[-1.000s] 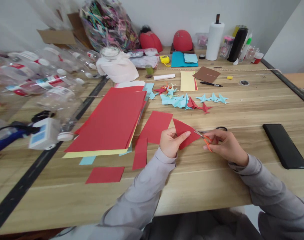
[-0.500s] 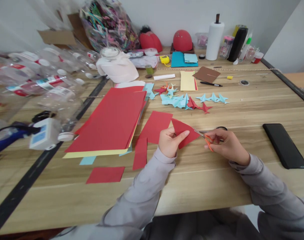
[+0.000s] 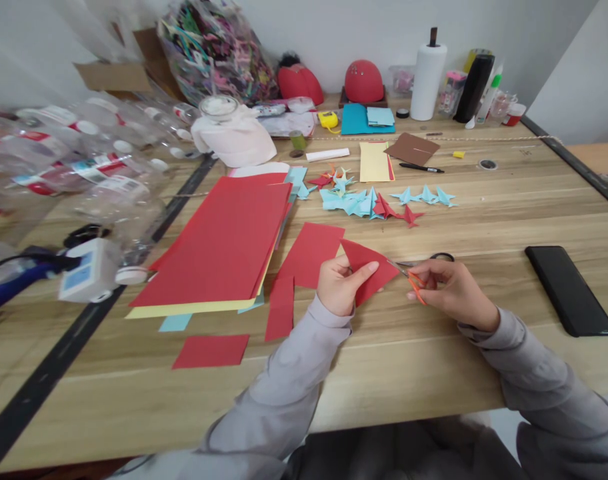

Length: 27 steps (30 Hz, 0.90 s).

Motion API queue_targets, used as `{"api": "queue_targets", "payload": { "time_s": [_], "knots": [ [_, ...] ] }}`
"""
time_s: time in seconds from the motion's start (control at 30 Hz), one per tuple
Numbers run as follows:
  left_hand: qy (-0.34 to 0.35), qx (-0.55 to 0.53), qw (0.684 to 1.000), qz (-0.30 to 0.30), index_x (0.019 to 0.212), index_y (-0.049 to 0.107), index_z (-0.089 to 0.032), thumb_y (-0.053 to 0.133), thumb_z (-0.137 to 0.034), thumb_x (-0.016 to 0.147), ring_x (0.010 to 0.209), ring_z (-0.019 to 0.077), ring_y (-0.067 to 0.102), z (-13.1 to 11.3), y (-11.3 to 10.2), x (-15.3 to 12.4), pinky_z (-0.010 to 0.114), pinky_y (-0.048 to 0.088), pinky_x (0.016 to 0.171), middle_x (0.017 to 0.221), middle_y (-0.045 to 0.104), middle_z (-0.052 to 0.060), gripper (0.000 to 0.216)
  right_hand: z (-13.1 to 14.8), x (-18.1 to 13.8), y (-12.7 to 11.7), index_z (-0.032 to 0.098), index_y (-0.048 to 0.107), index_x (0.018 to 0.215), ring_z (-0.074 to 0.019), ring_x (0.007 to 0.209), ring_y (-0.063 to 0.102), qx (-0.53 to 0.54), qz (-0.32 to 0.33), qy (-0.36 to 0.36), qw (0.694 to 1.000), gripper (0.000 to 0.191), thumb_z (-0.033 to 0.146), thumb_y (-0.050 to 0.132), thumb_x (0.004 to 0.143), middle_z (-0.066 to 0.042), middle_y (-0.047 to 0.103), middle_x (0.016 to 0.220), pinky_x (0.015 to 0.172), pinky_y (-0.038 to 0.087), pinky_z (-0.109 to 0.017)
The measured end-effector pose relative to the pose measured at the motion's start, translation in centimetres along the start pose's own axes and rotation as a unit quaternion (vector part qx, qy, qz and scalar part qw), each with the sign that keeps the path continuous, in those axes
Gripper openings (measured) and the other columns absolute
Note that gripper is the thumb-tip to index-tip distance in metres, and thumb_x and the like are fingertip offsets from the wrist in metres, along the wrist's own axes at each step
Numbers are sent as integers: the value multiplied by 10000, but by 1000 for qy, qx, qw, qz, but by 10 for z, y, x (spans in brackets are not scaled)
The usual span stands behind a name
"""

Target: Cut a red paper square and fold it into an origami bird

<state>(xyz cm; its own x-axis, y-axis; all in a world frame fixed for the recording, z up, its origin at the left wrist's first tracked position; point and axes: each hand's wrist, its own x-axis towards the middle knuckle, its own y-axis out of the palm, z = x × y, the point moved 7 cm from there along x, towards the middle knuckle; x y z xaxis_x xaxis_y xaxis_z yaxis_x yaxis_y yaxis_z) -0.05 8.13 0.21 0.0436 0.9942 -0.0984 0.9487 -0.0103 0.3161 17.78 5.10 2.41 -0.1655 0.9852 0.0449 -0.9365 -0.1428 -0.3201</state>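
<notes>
Pinched between the thumb and fingers of my left hand (image 3: 340,283) is a folded piece of red paper (image 3: 368,263), held just above the table. My right hand (image 3: 454,290) grips orange-handled scissors (image 3: 413,281), whose blades meet the paper's right-hand edge. Behind them lies a second pair of scissors (image 3: 441,257) with dark handles. A red paper square (image 3: 311,248) rests beyond my left hand, and a red strip (image 3: 281,308) is beside its wrist. Nearer the front edge is another red strip (image 3: 211,351).
A stack of large red and yellow sheets (image 3: 219,240) covers the left middle. Folded paper cranes (image 3: 354,202) sit beyond my hands. At right is a black phone (image 3: 570,290). Plastic bottles (image 3: 84,147) crowd the far left; a white bottle (image 3: 429,80) stands at the back.
The red paper has tilted slightly, its top corner a little lower. Both hands keep nearly the same place and hold the same things.
</notes>
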Motion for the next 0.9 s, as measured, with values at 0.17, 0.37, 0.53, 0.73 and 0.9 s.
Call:
{"api": "queue_targets", "payload": {
  "time_s": [0.17, 0.37, 0.53, 0.73, 0.9],
  "knots": [
    [3, -3, 1000, 4, 678, 733, -152, 849, -347, 526, 474, 173, 637, 0, 0, 0, 271, 544, 401, 615, 715, 38, 273, -1, 0, 1, 151, 712, 851, -103, 525, 486, 10, -4, -2, 1000, 306, 350, 775, 627, 0, 598, 605, 469, 414, -244],
    [5, 7, 1000, 8, 680, 729, -155, 844, -372, 535, 462, 178, 635, 1, 0, -1, 304, 565, 428, 608, 712, 36, 285, -2, 0, 1, 148, 711, 858, -98, 519, 481, 12, -5, -2, 1000, 315, 358, 772, 632, 6, 588, 600, 463, 413, -241],
    [9, 7, 1000, 1, 669, 730, -155, 847, -369, 526, 467, 177, 633, 0, -1, -1, 286, 550, 410, 600, 709, 38, 282, -2, 0, 2, 157, 710, 854, -103, 525, 485, 26, -1, 0, 1000, 291, 334, 770, 632, 6, 588, 598, 466, 417, -243],
    [12, -2, 1000, 8, 659, 730, -160, 841, -339, 545, 458, 171, 628, 0, 0, 0, 278, 543, 403, 587, 705, 30, 240, -4, 0, 2, 148, 710, 835, -97, 516, 457, 26, -2, 7, 1000, 280, 324, 772, 626, 17, 554, 579, 461, 392, -239],
    [4, -1, 1000, 2, 660, 729, -156, 847, -352, 526, 460, 174, 626, 1, 1, -1, 283, 541, 404, 589, 704, 35, 264, -3, 0, 2, 148, 701, 800, -89, 509, 432, 43, 1, 5, 999, 250, 330, 764, 640, 38, 492, 551, 469, 380, -234]
  ]
}}
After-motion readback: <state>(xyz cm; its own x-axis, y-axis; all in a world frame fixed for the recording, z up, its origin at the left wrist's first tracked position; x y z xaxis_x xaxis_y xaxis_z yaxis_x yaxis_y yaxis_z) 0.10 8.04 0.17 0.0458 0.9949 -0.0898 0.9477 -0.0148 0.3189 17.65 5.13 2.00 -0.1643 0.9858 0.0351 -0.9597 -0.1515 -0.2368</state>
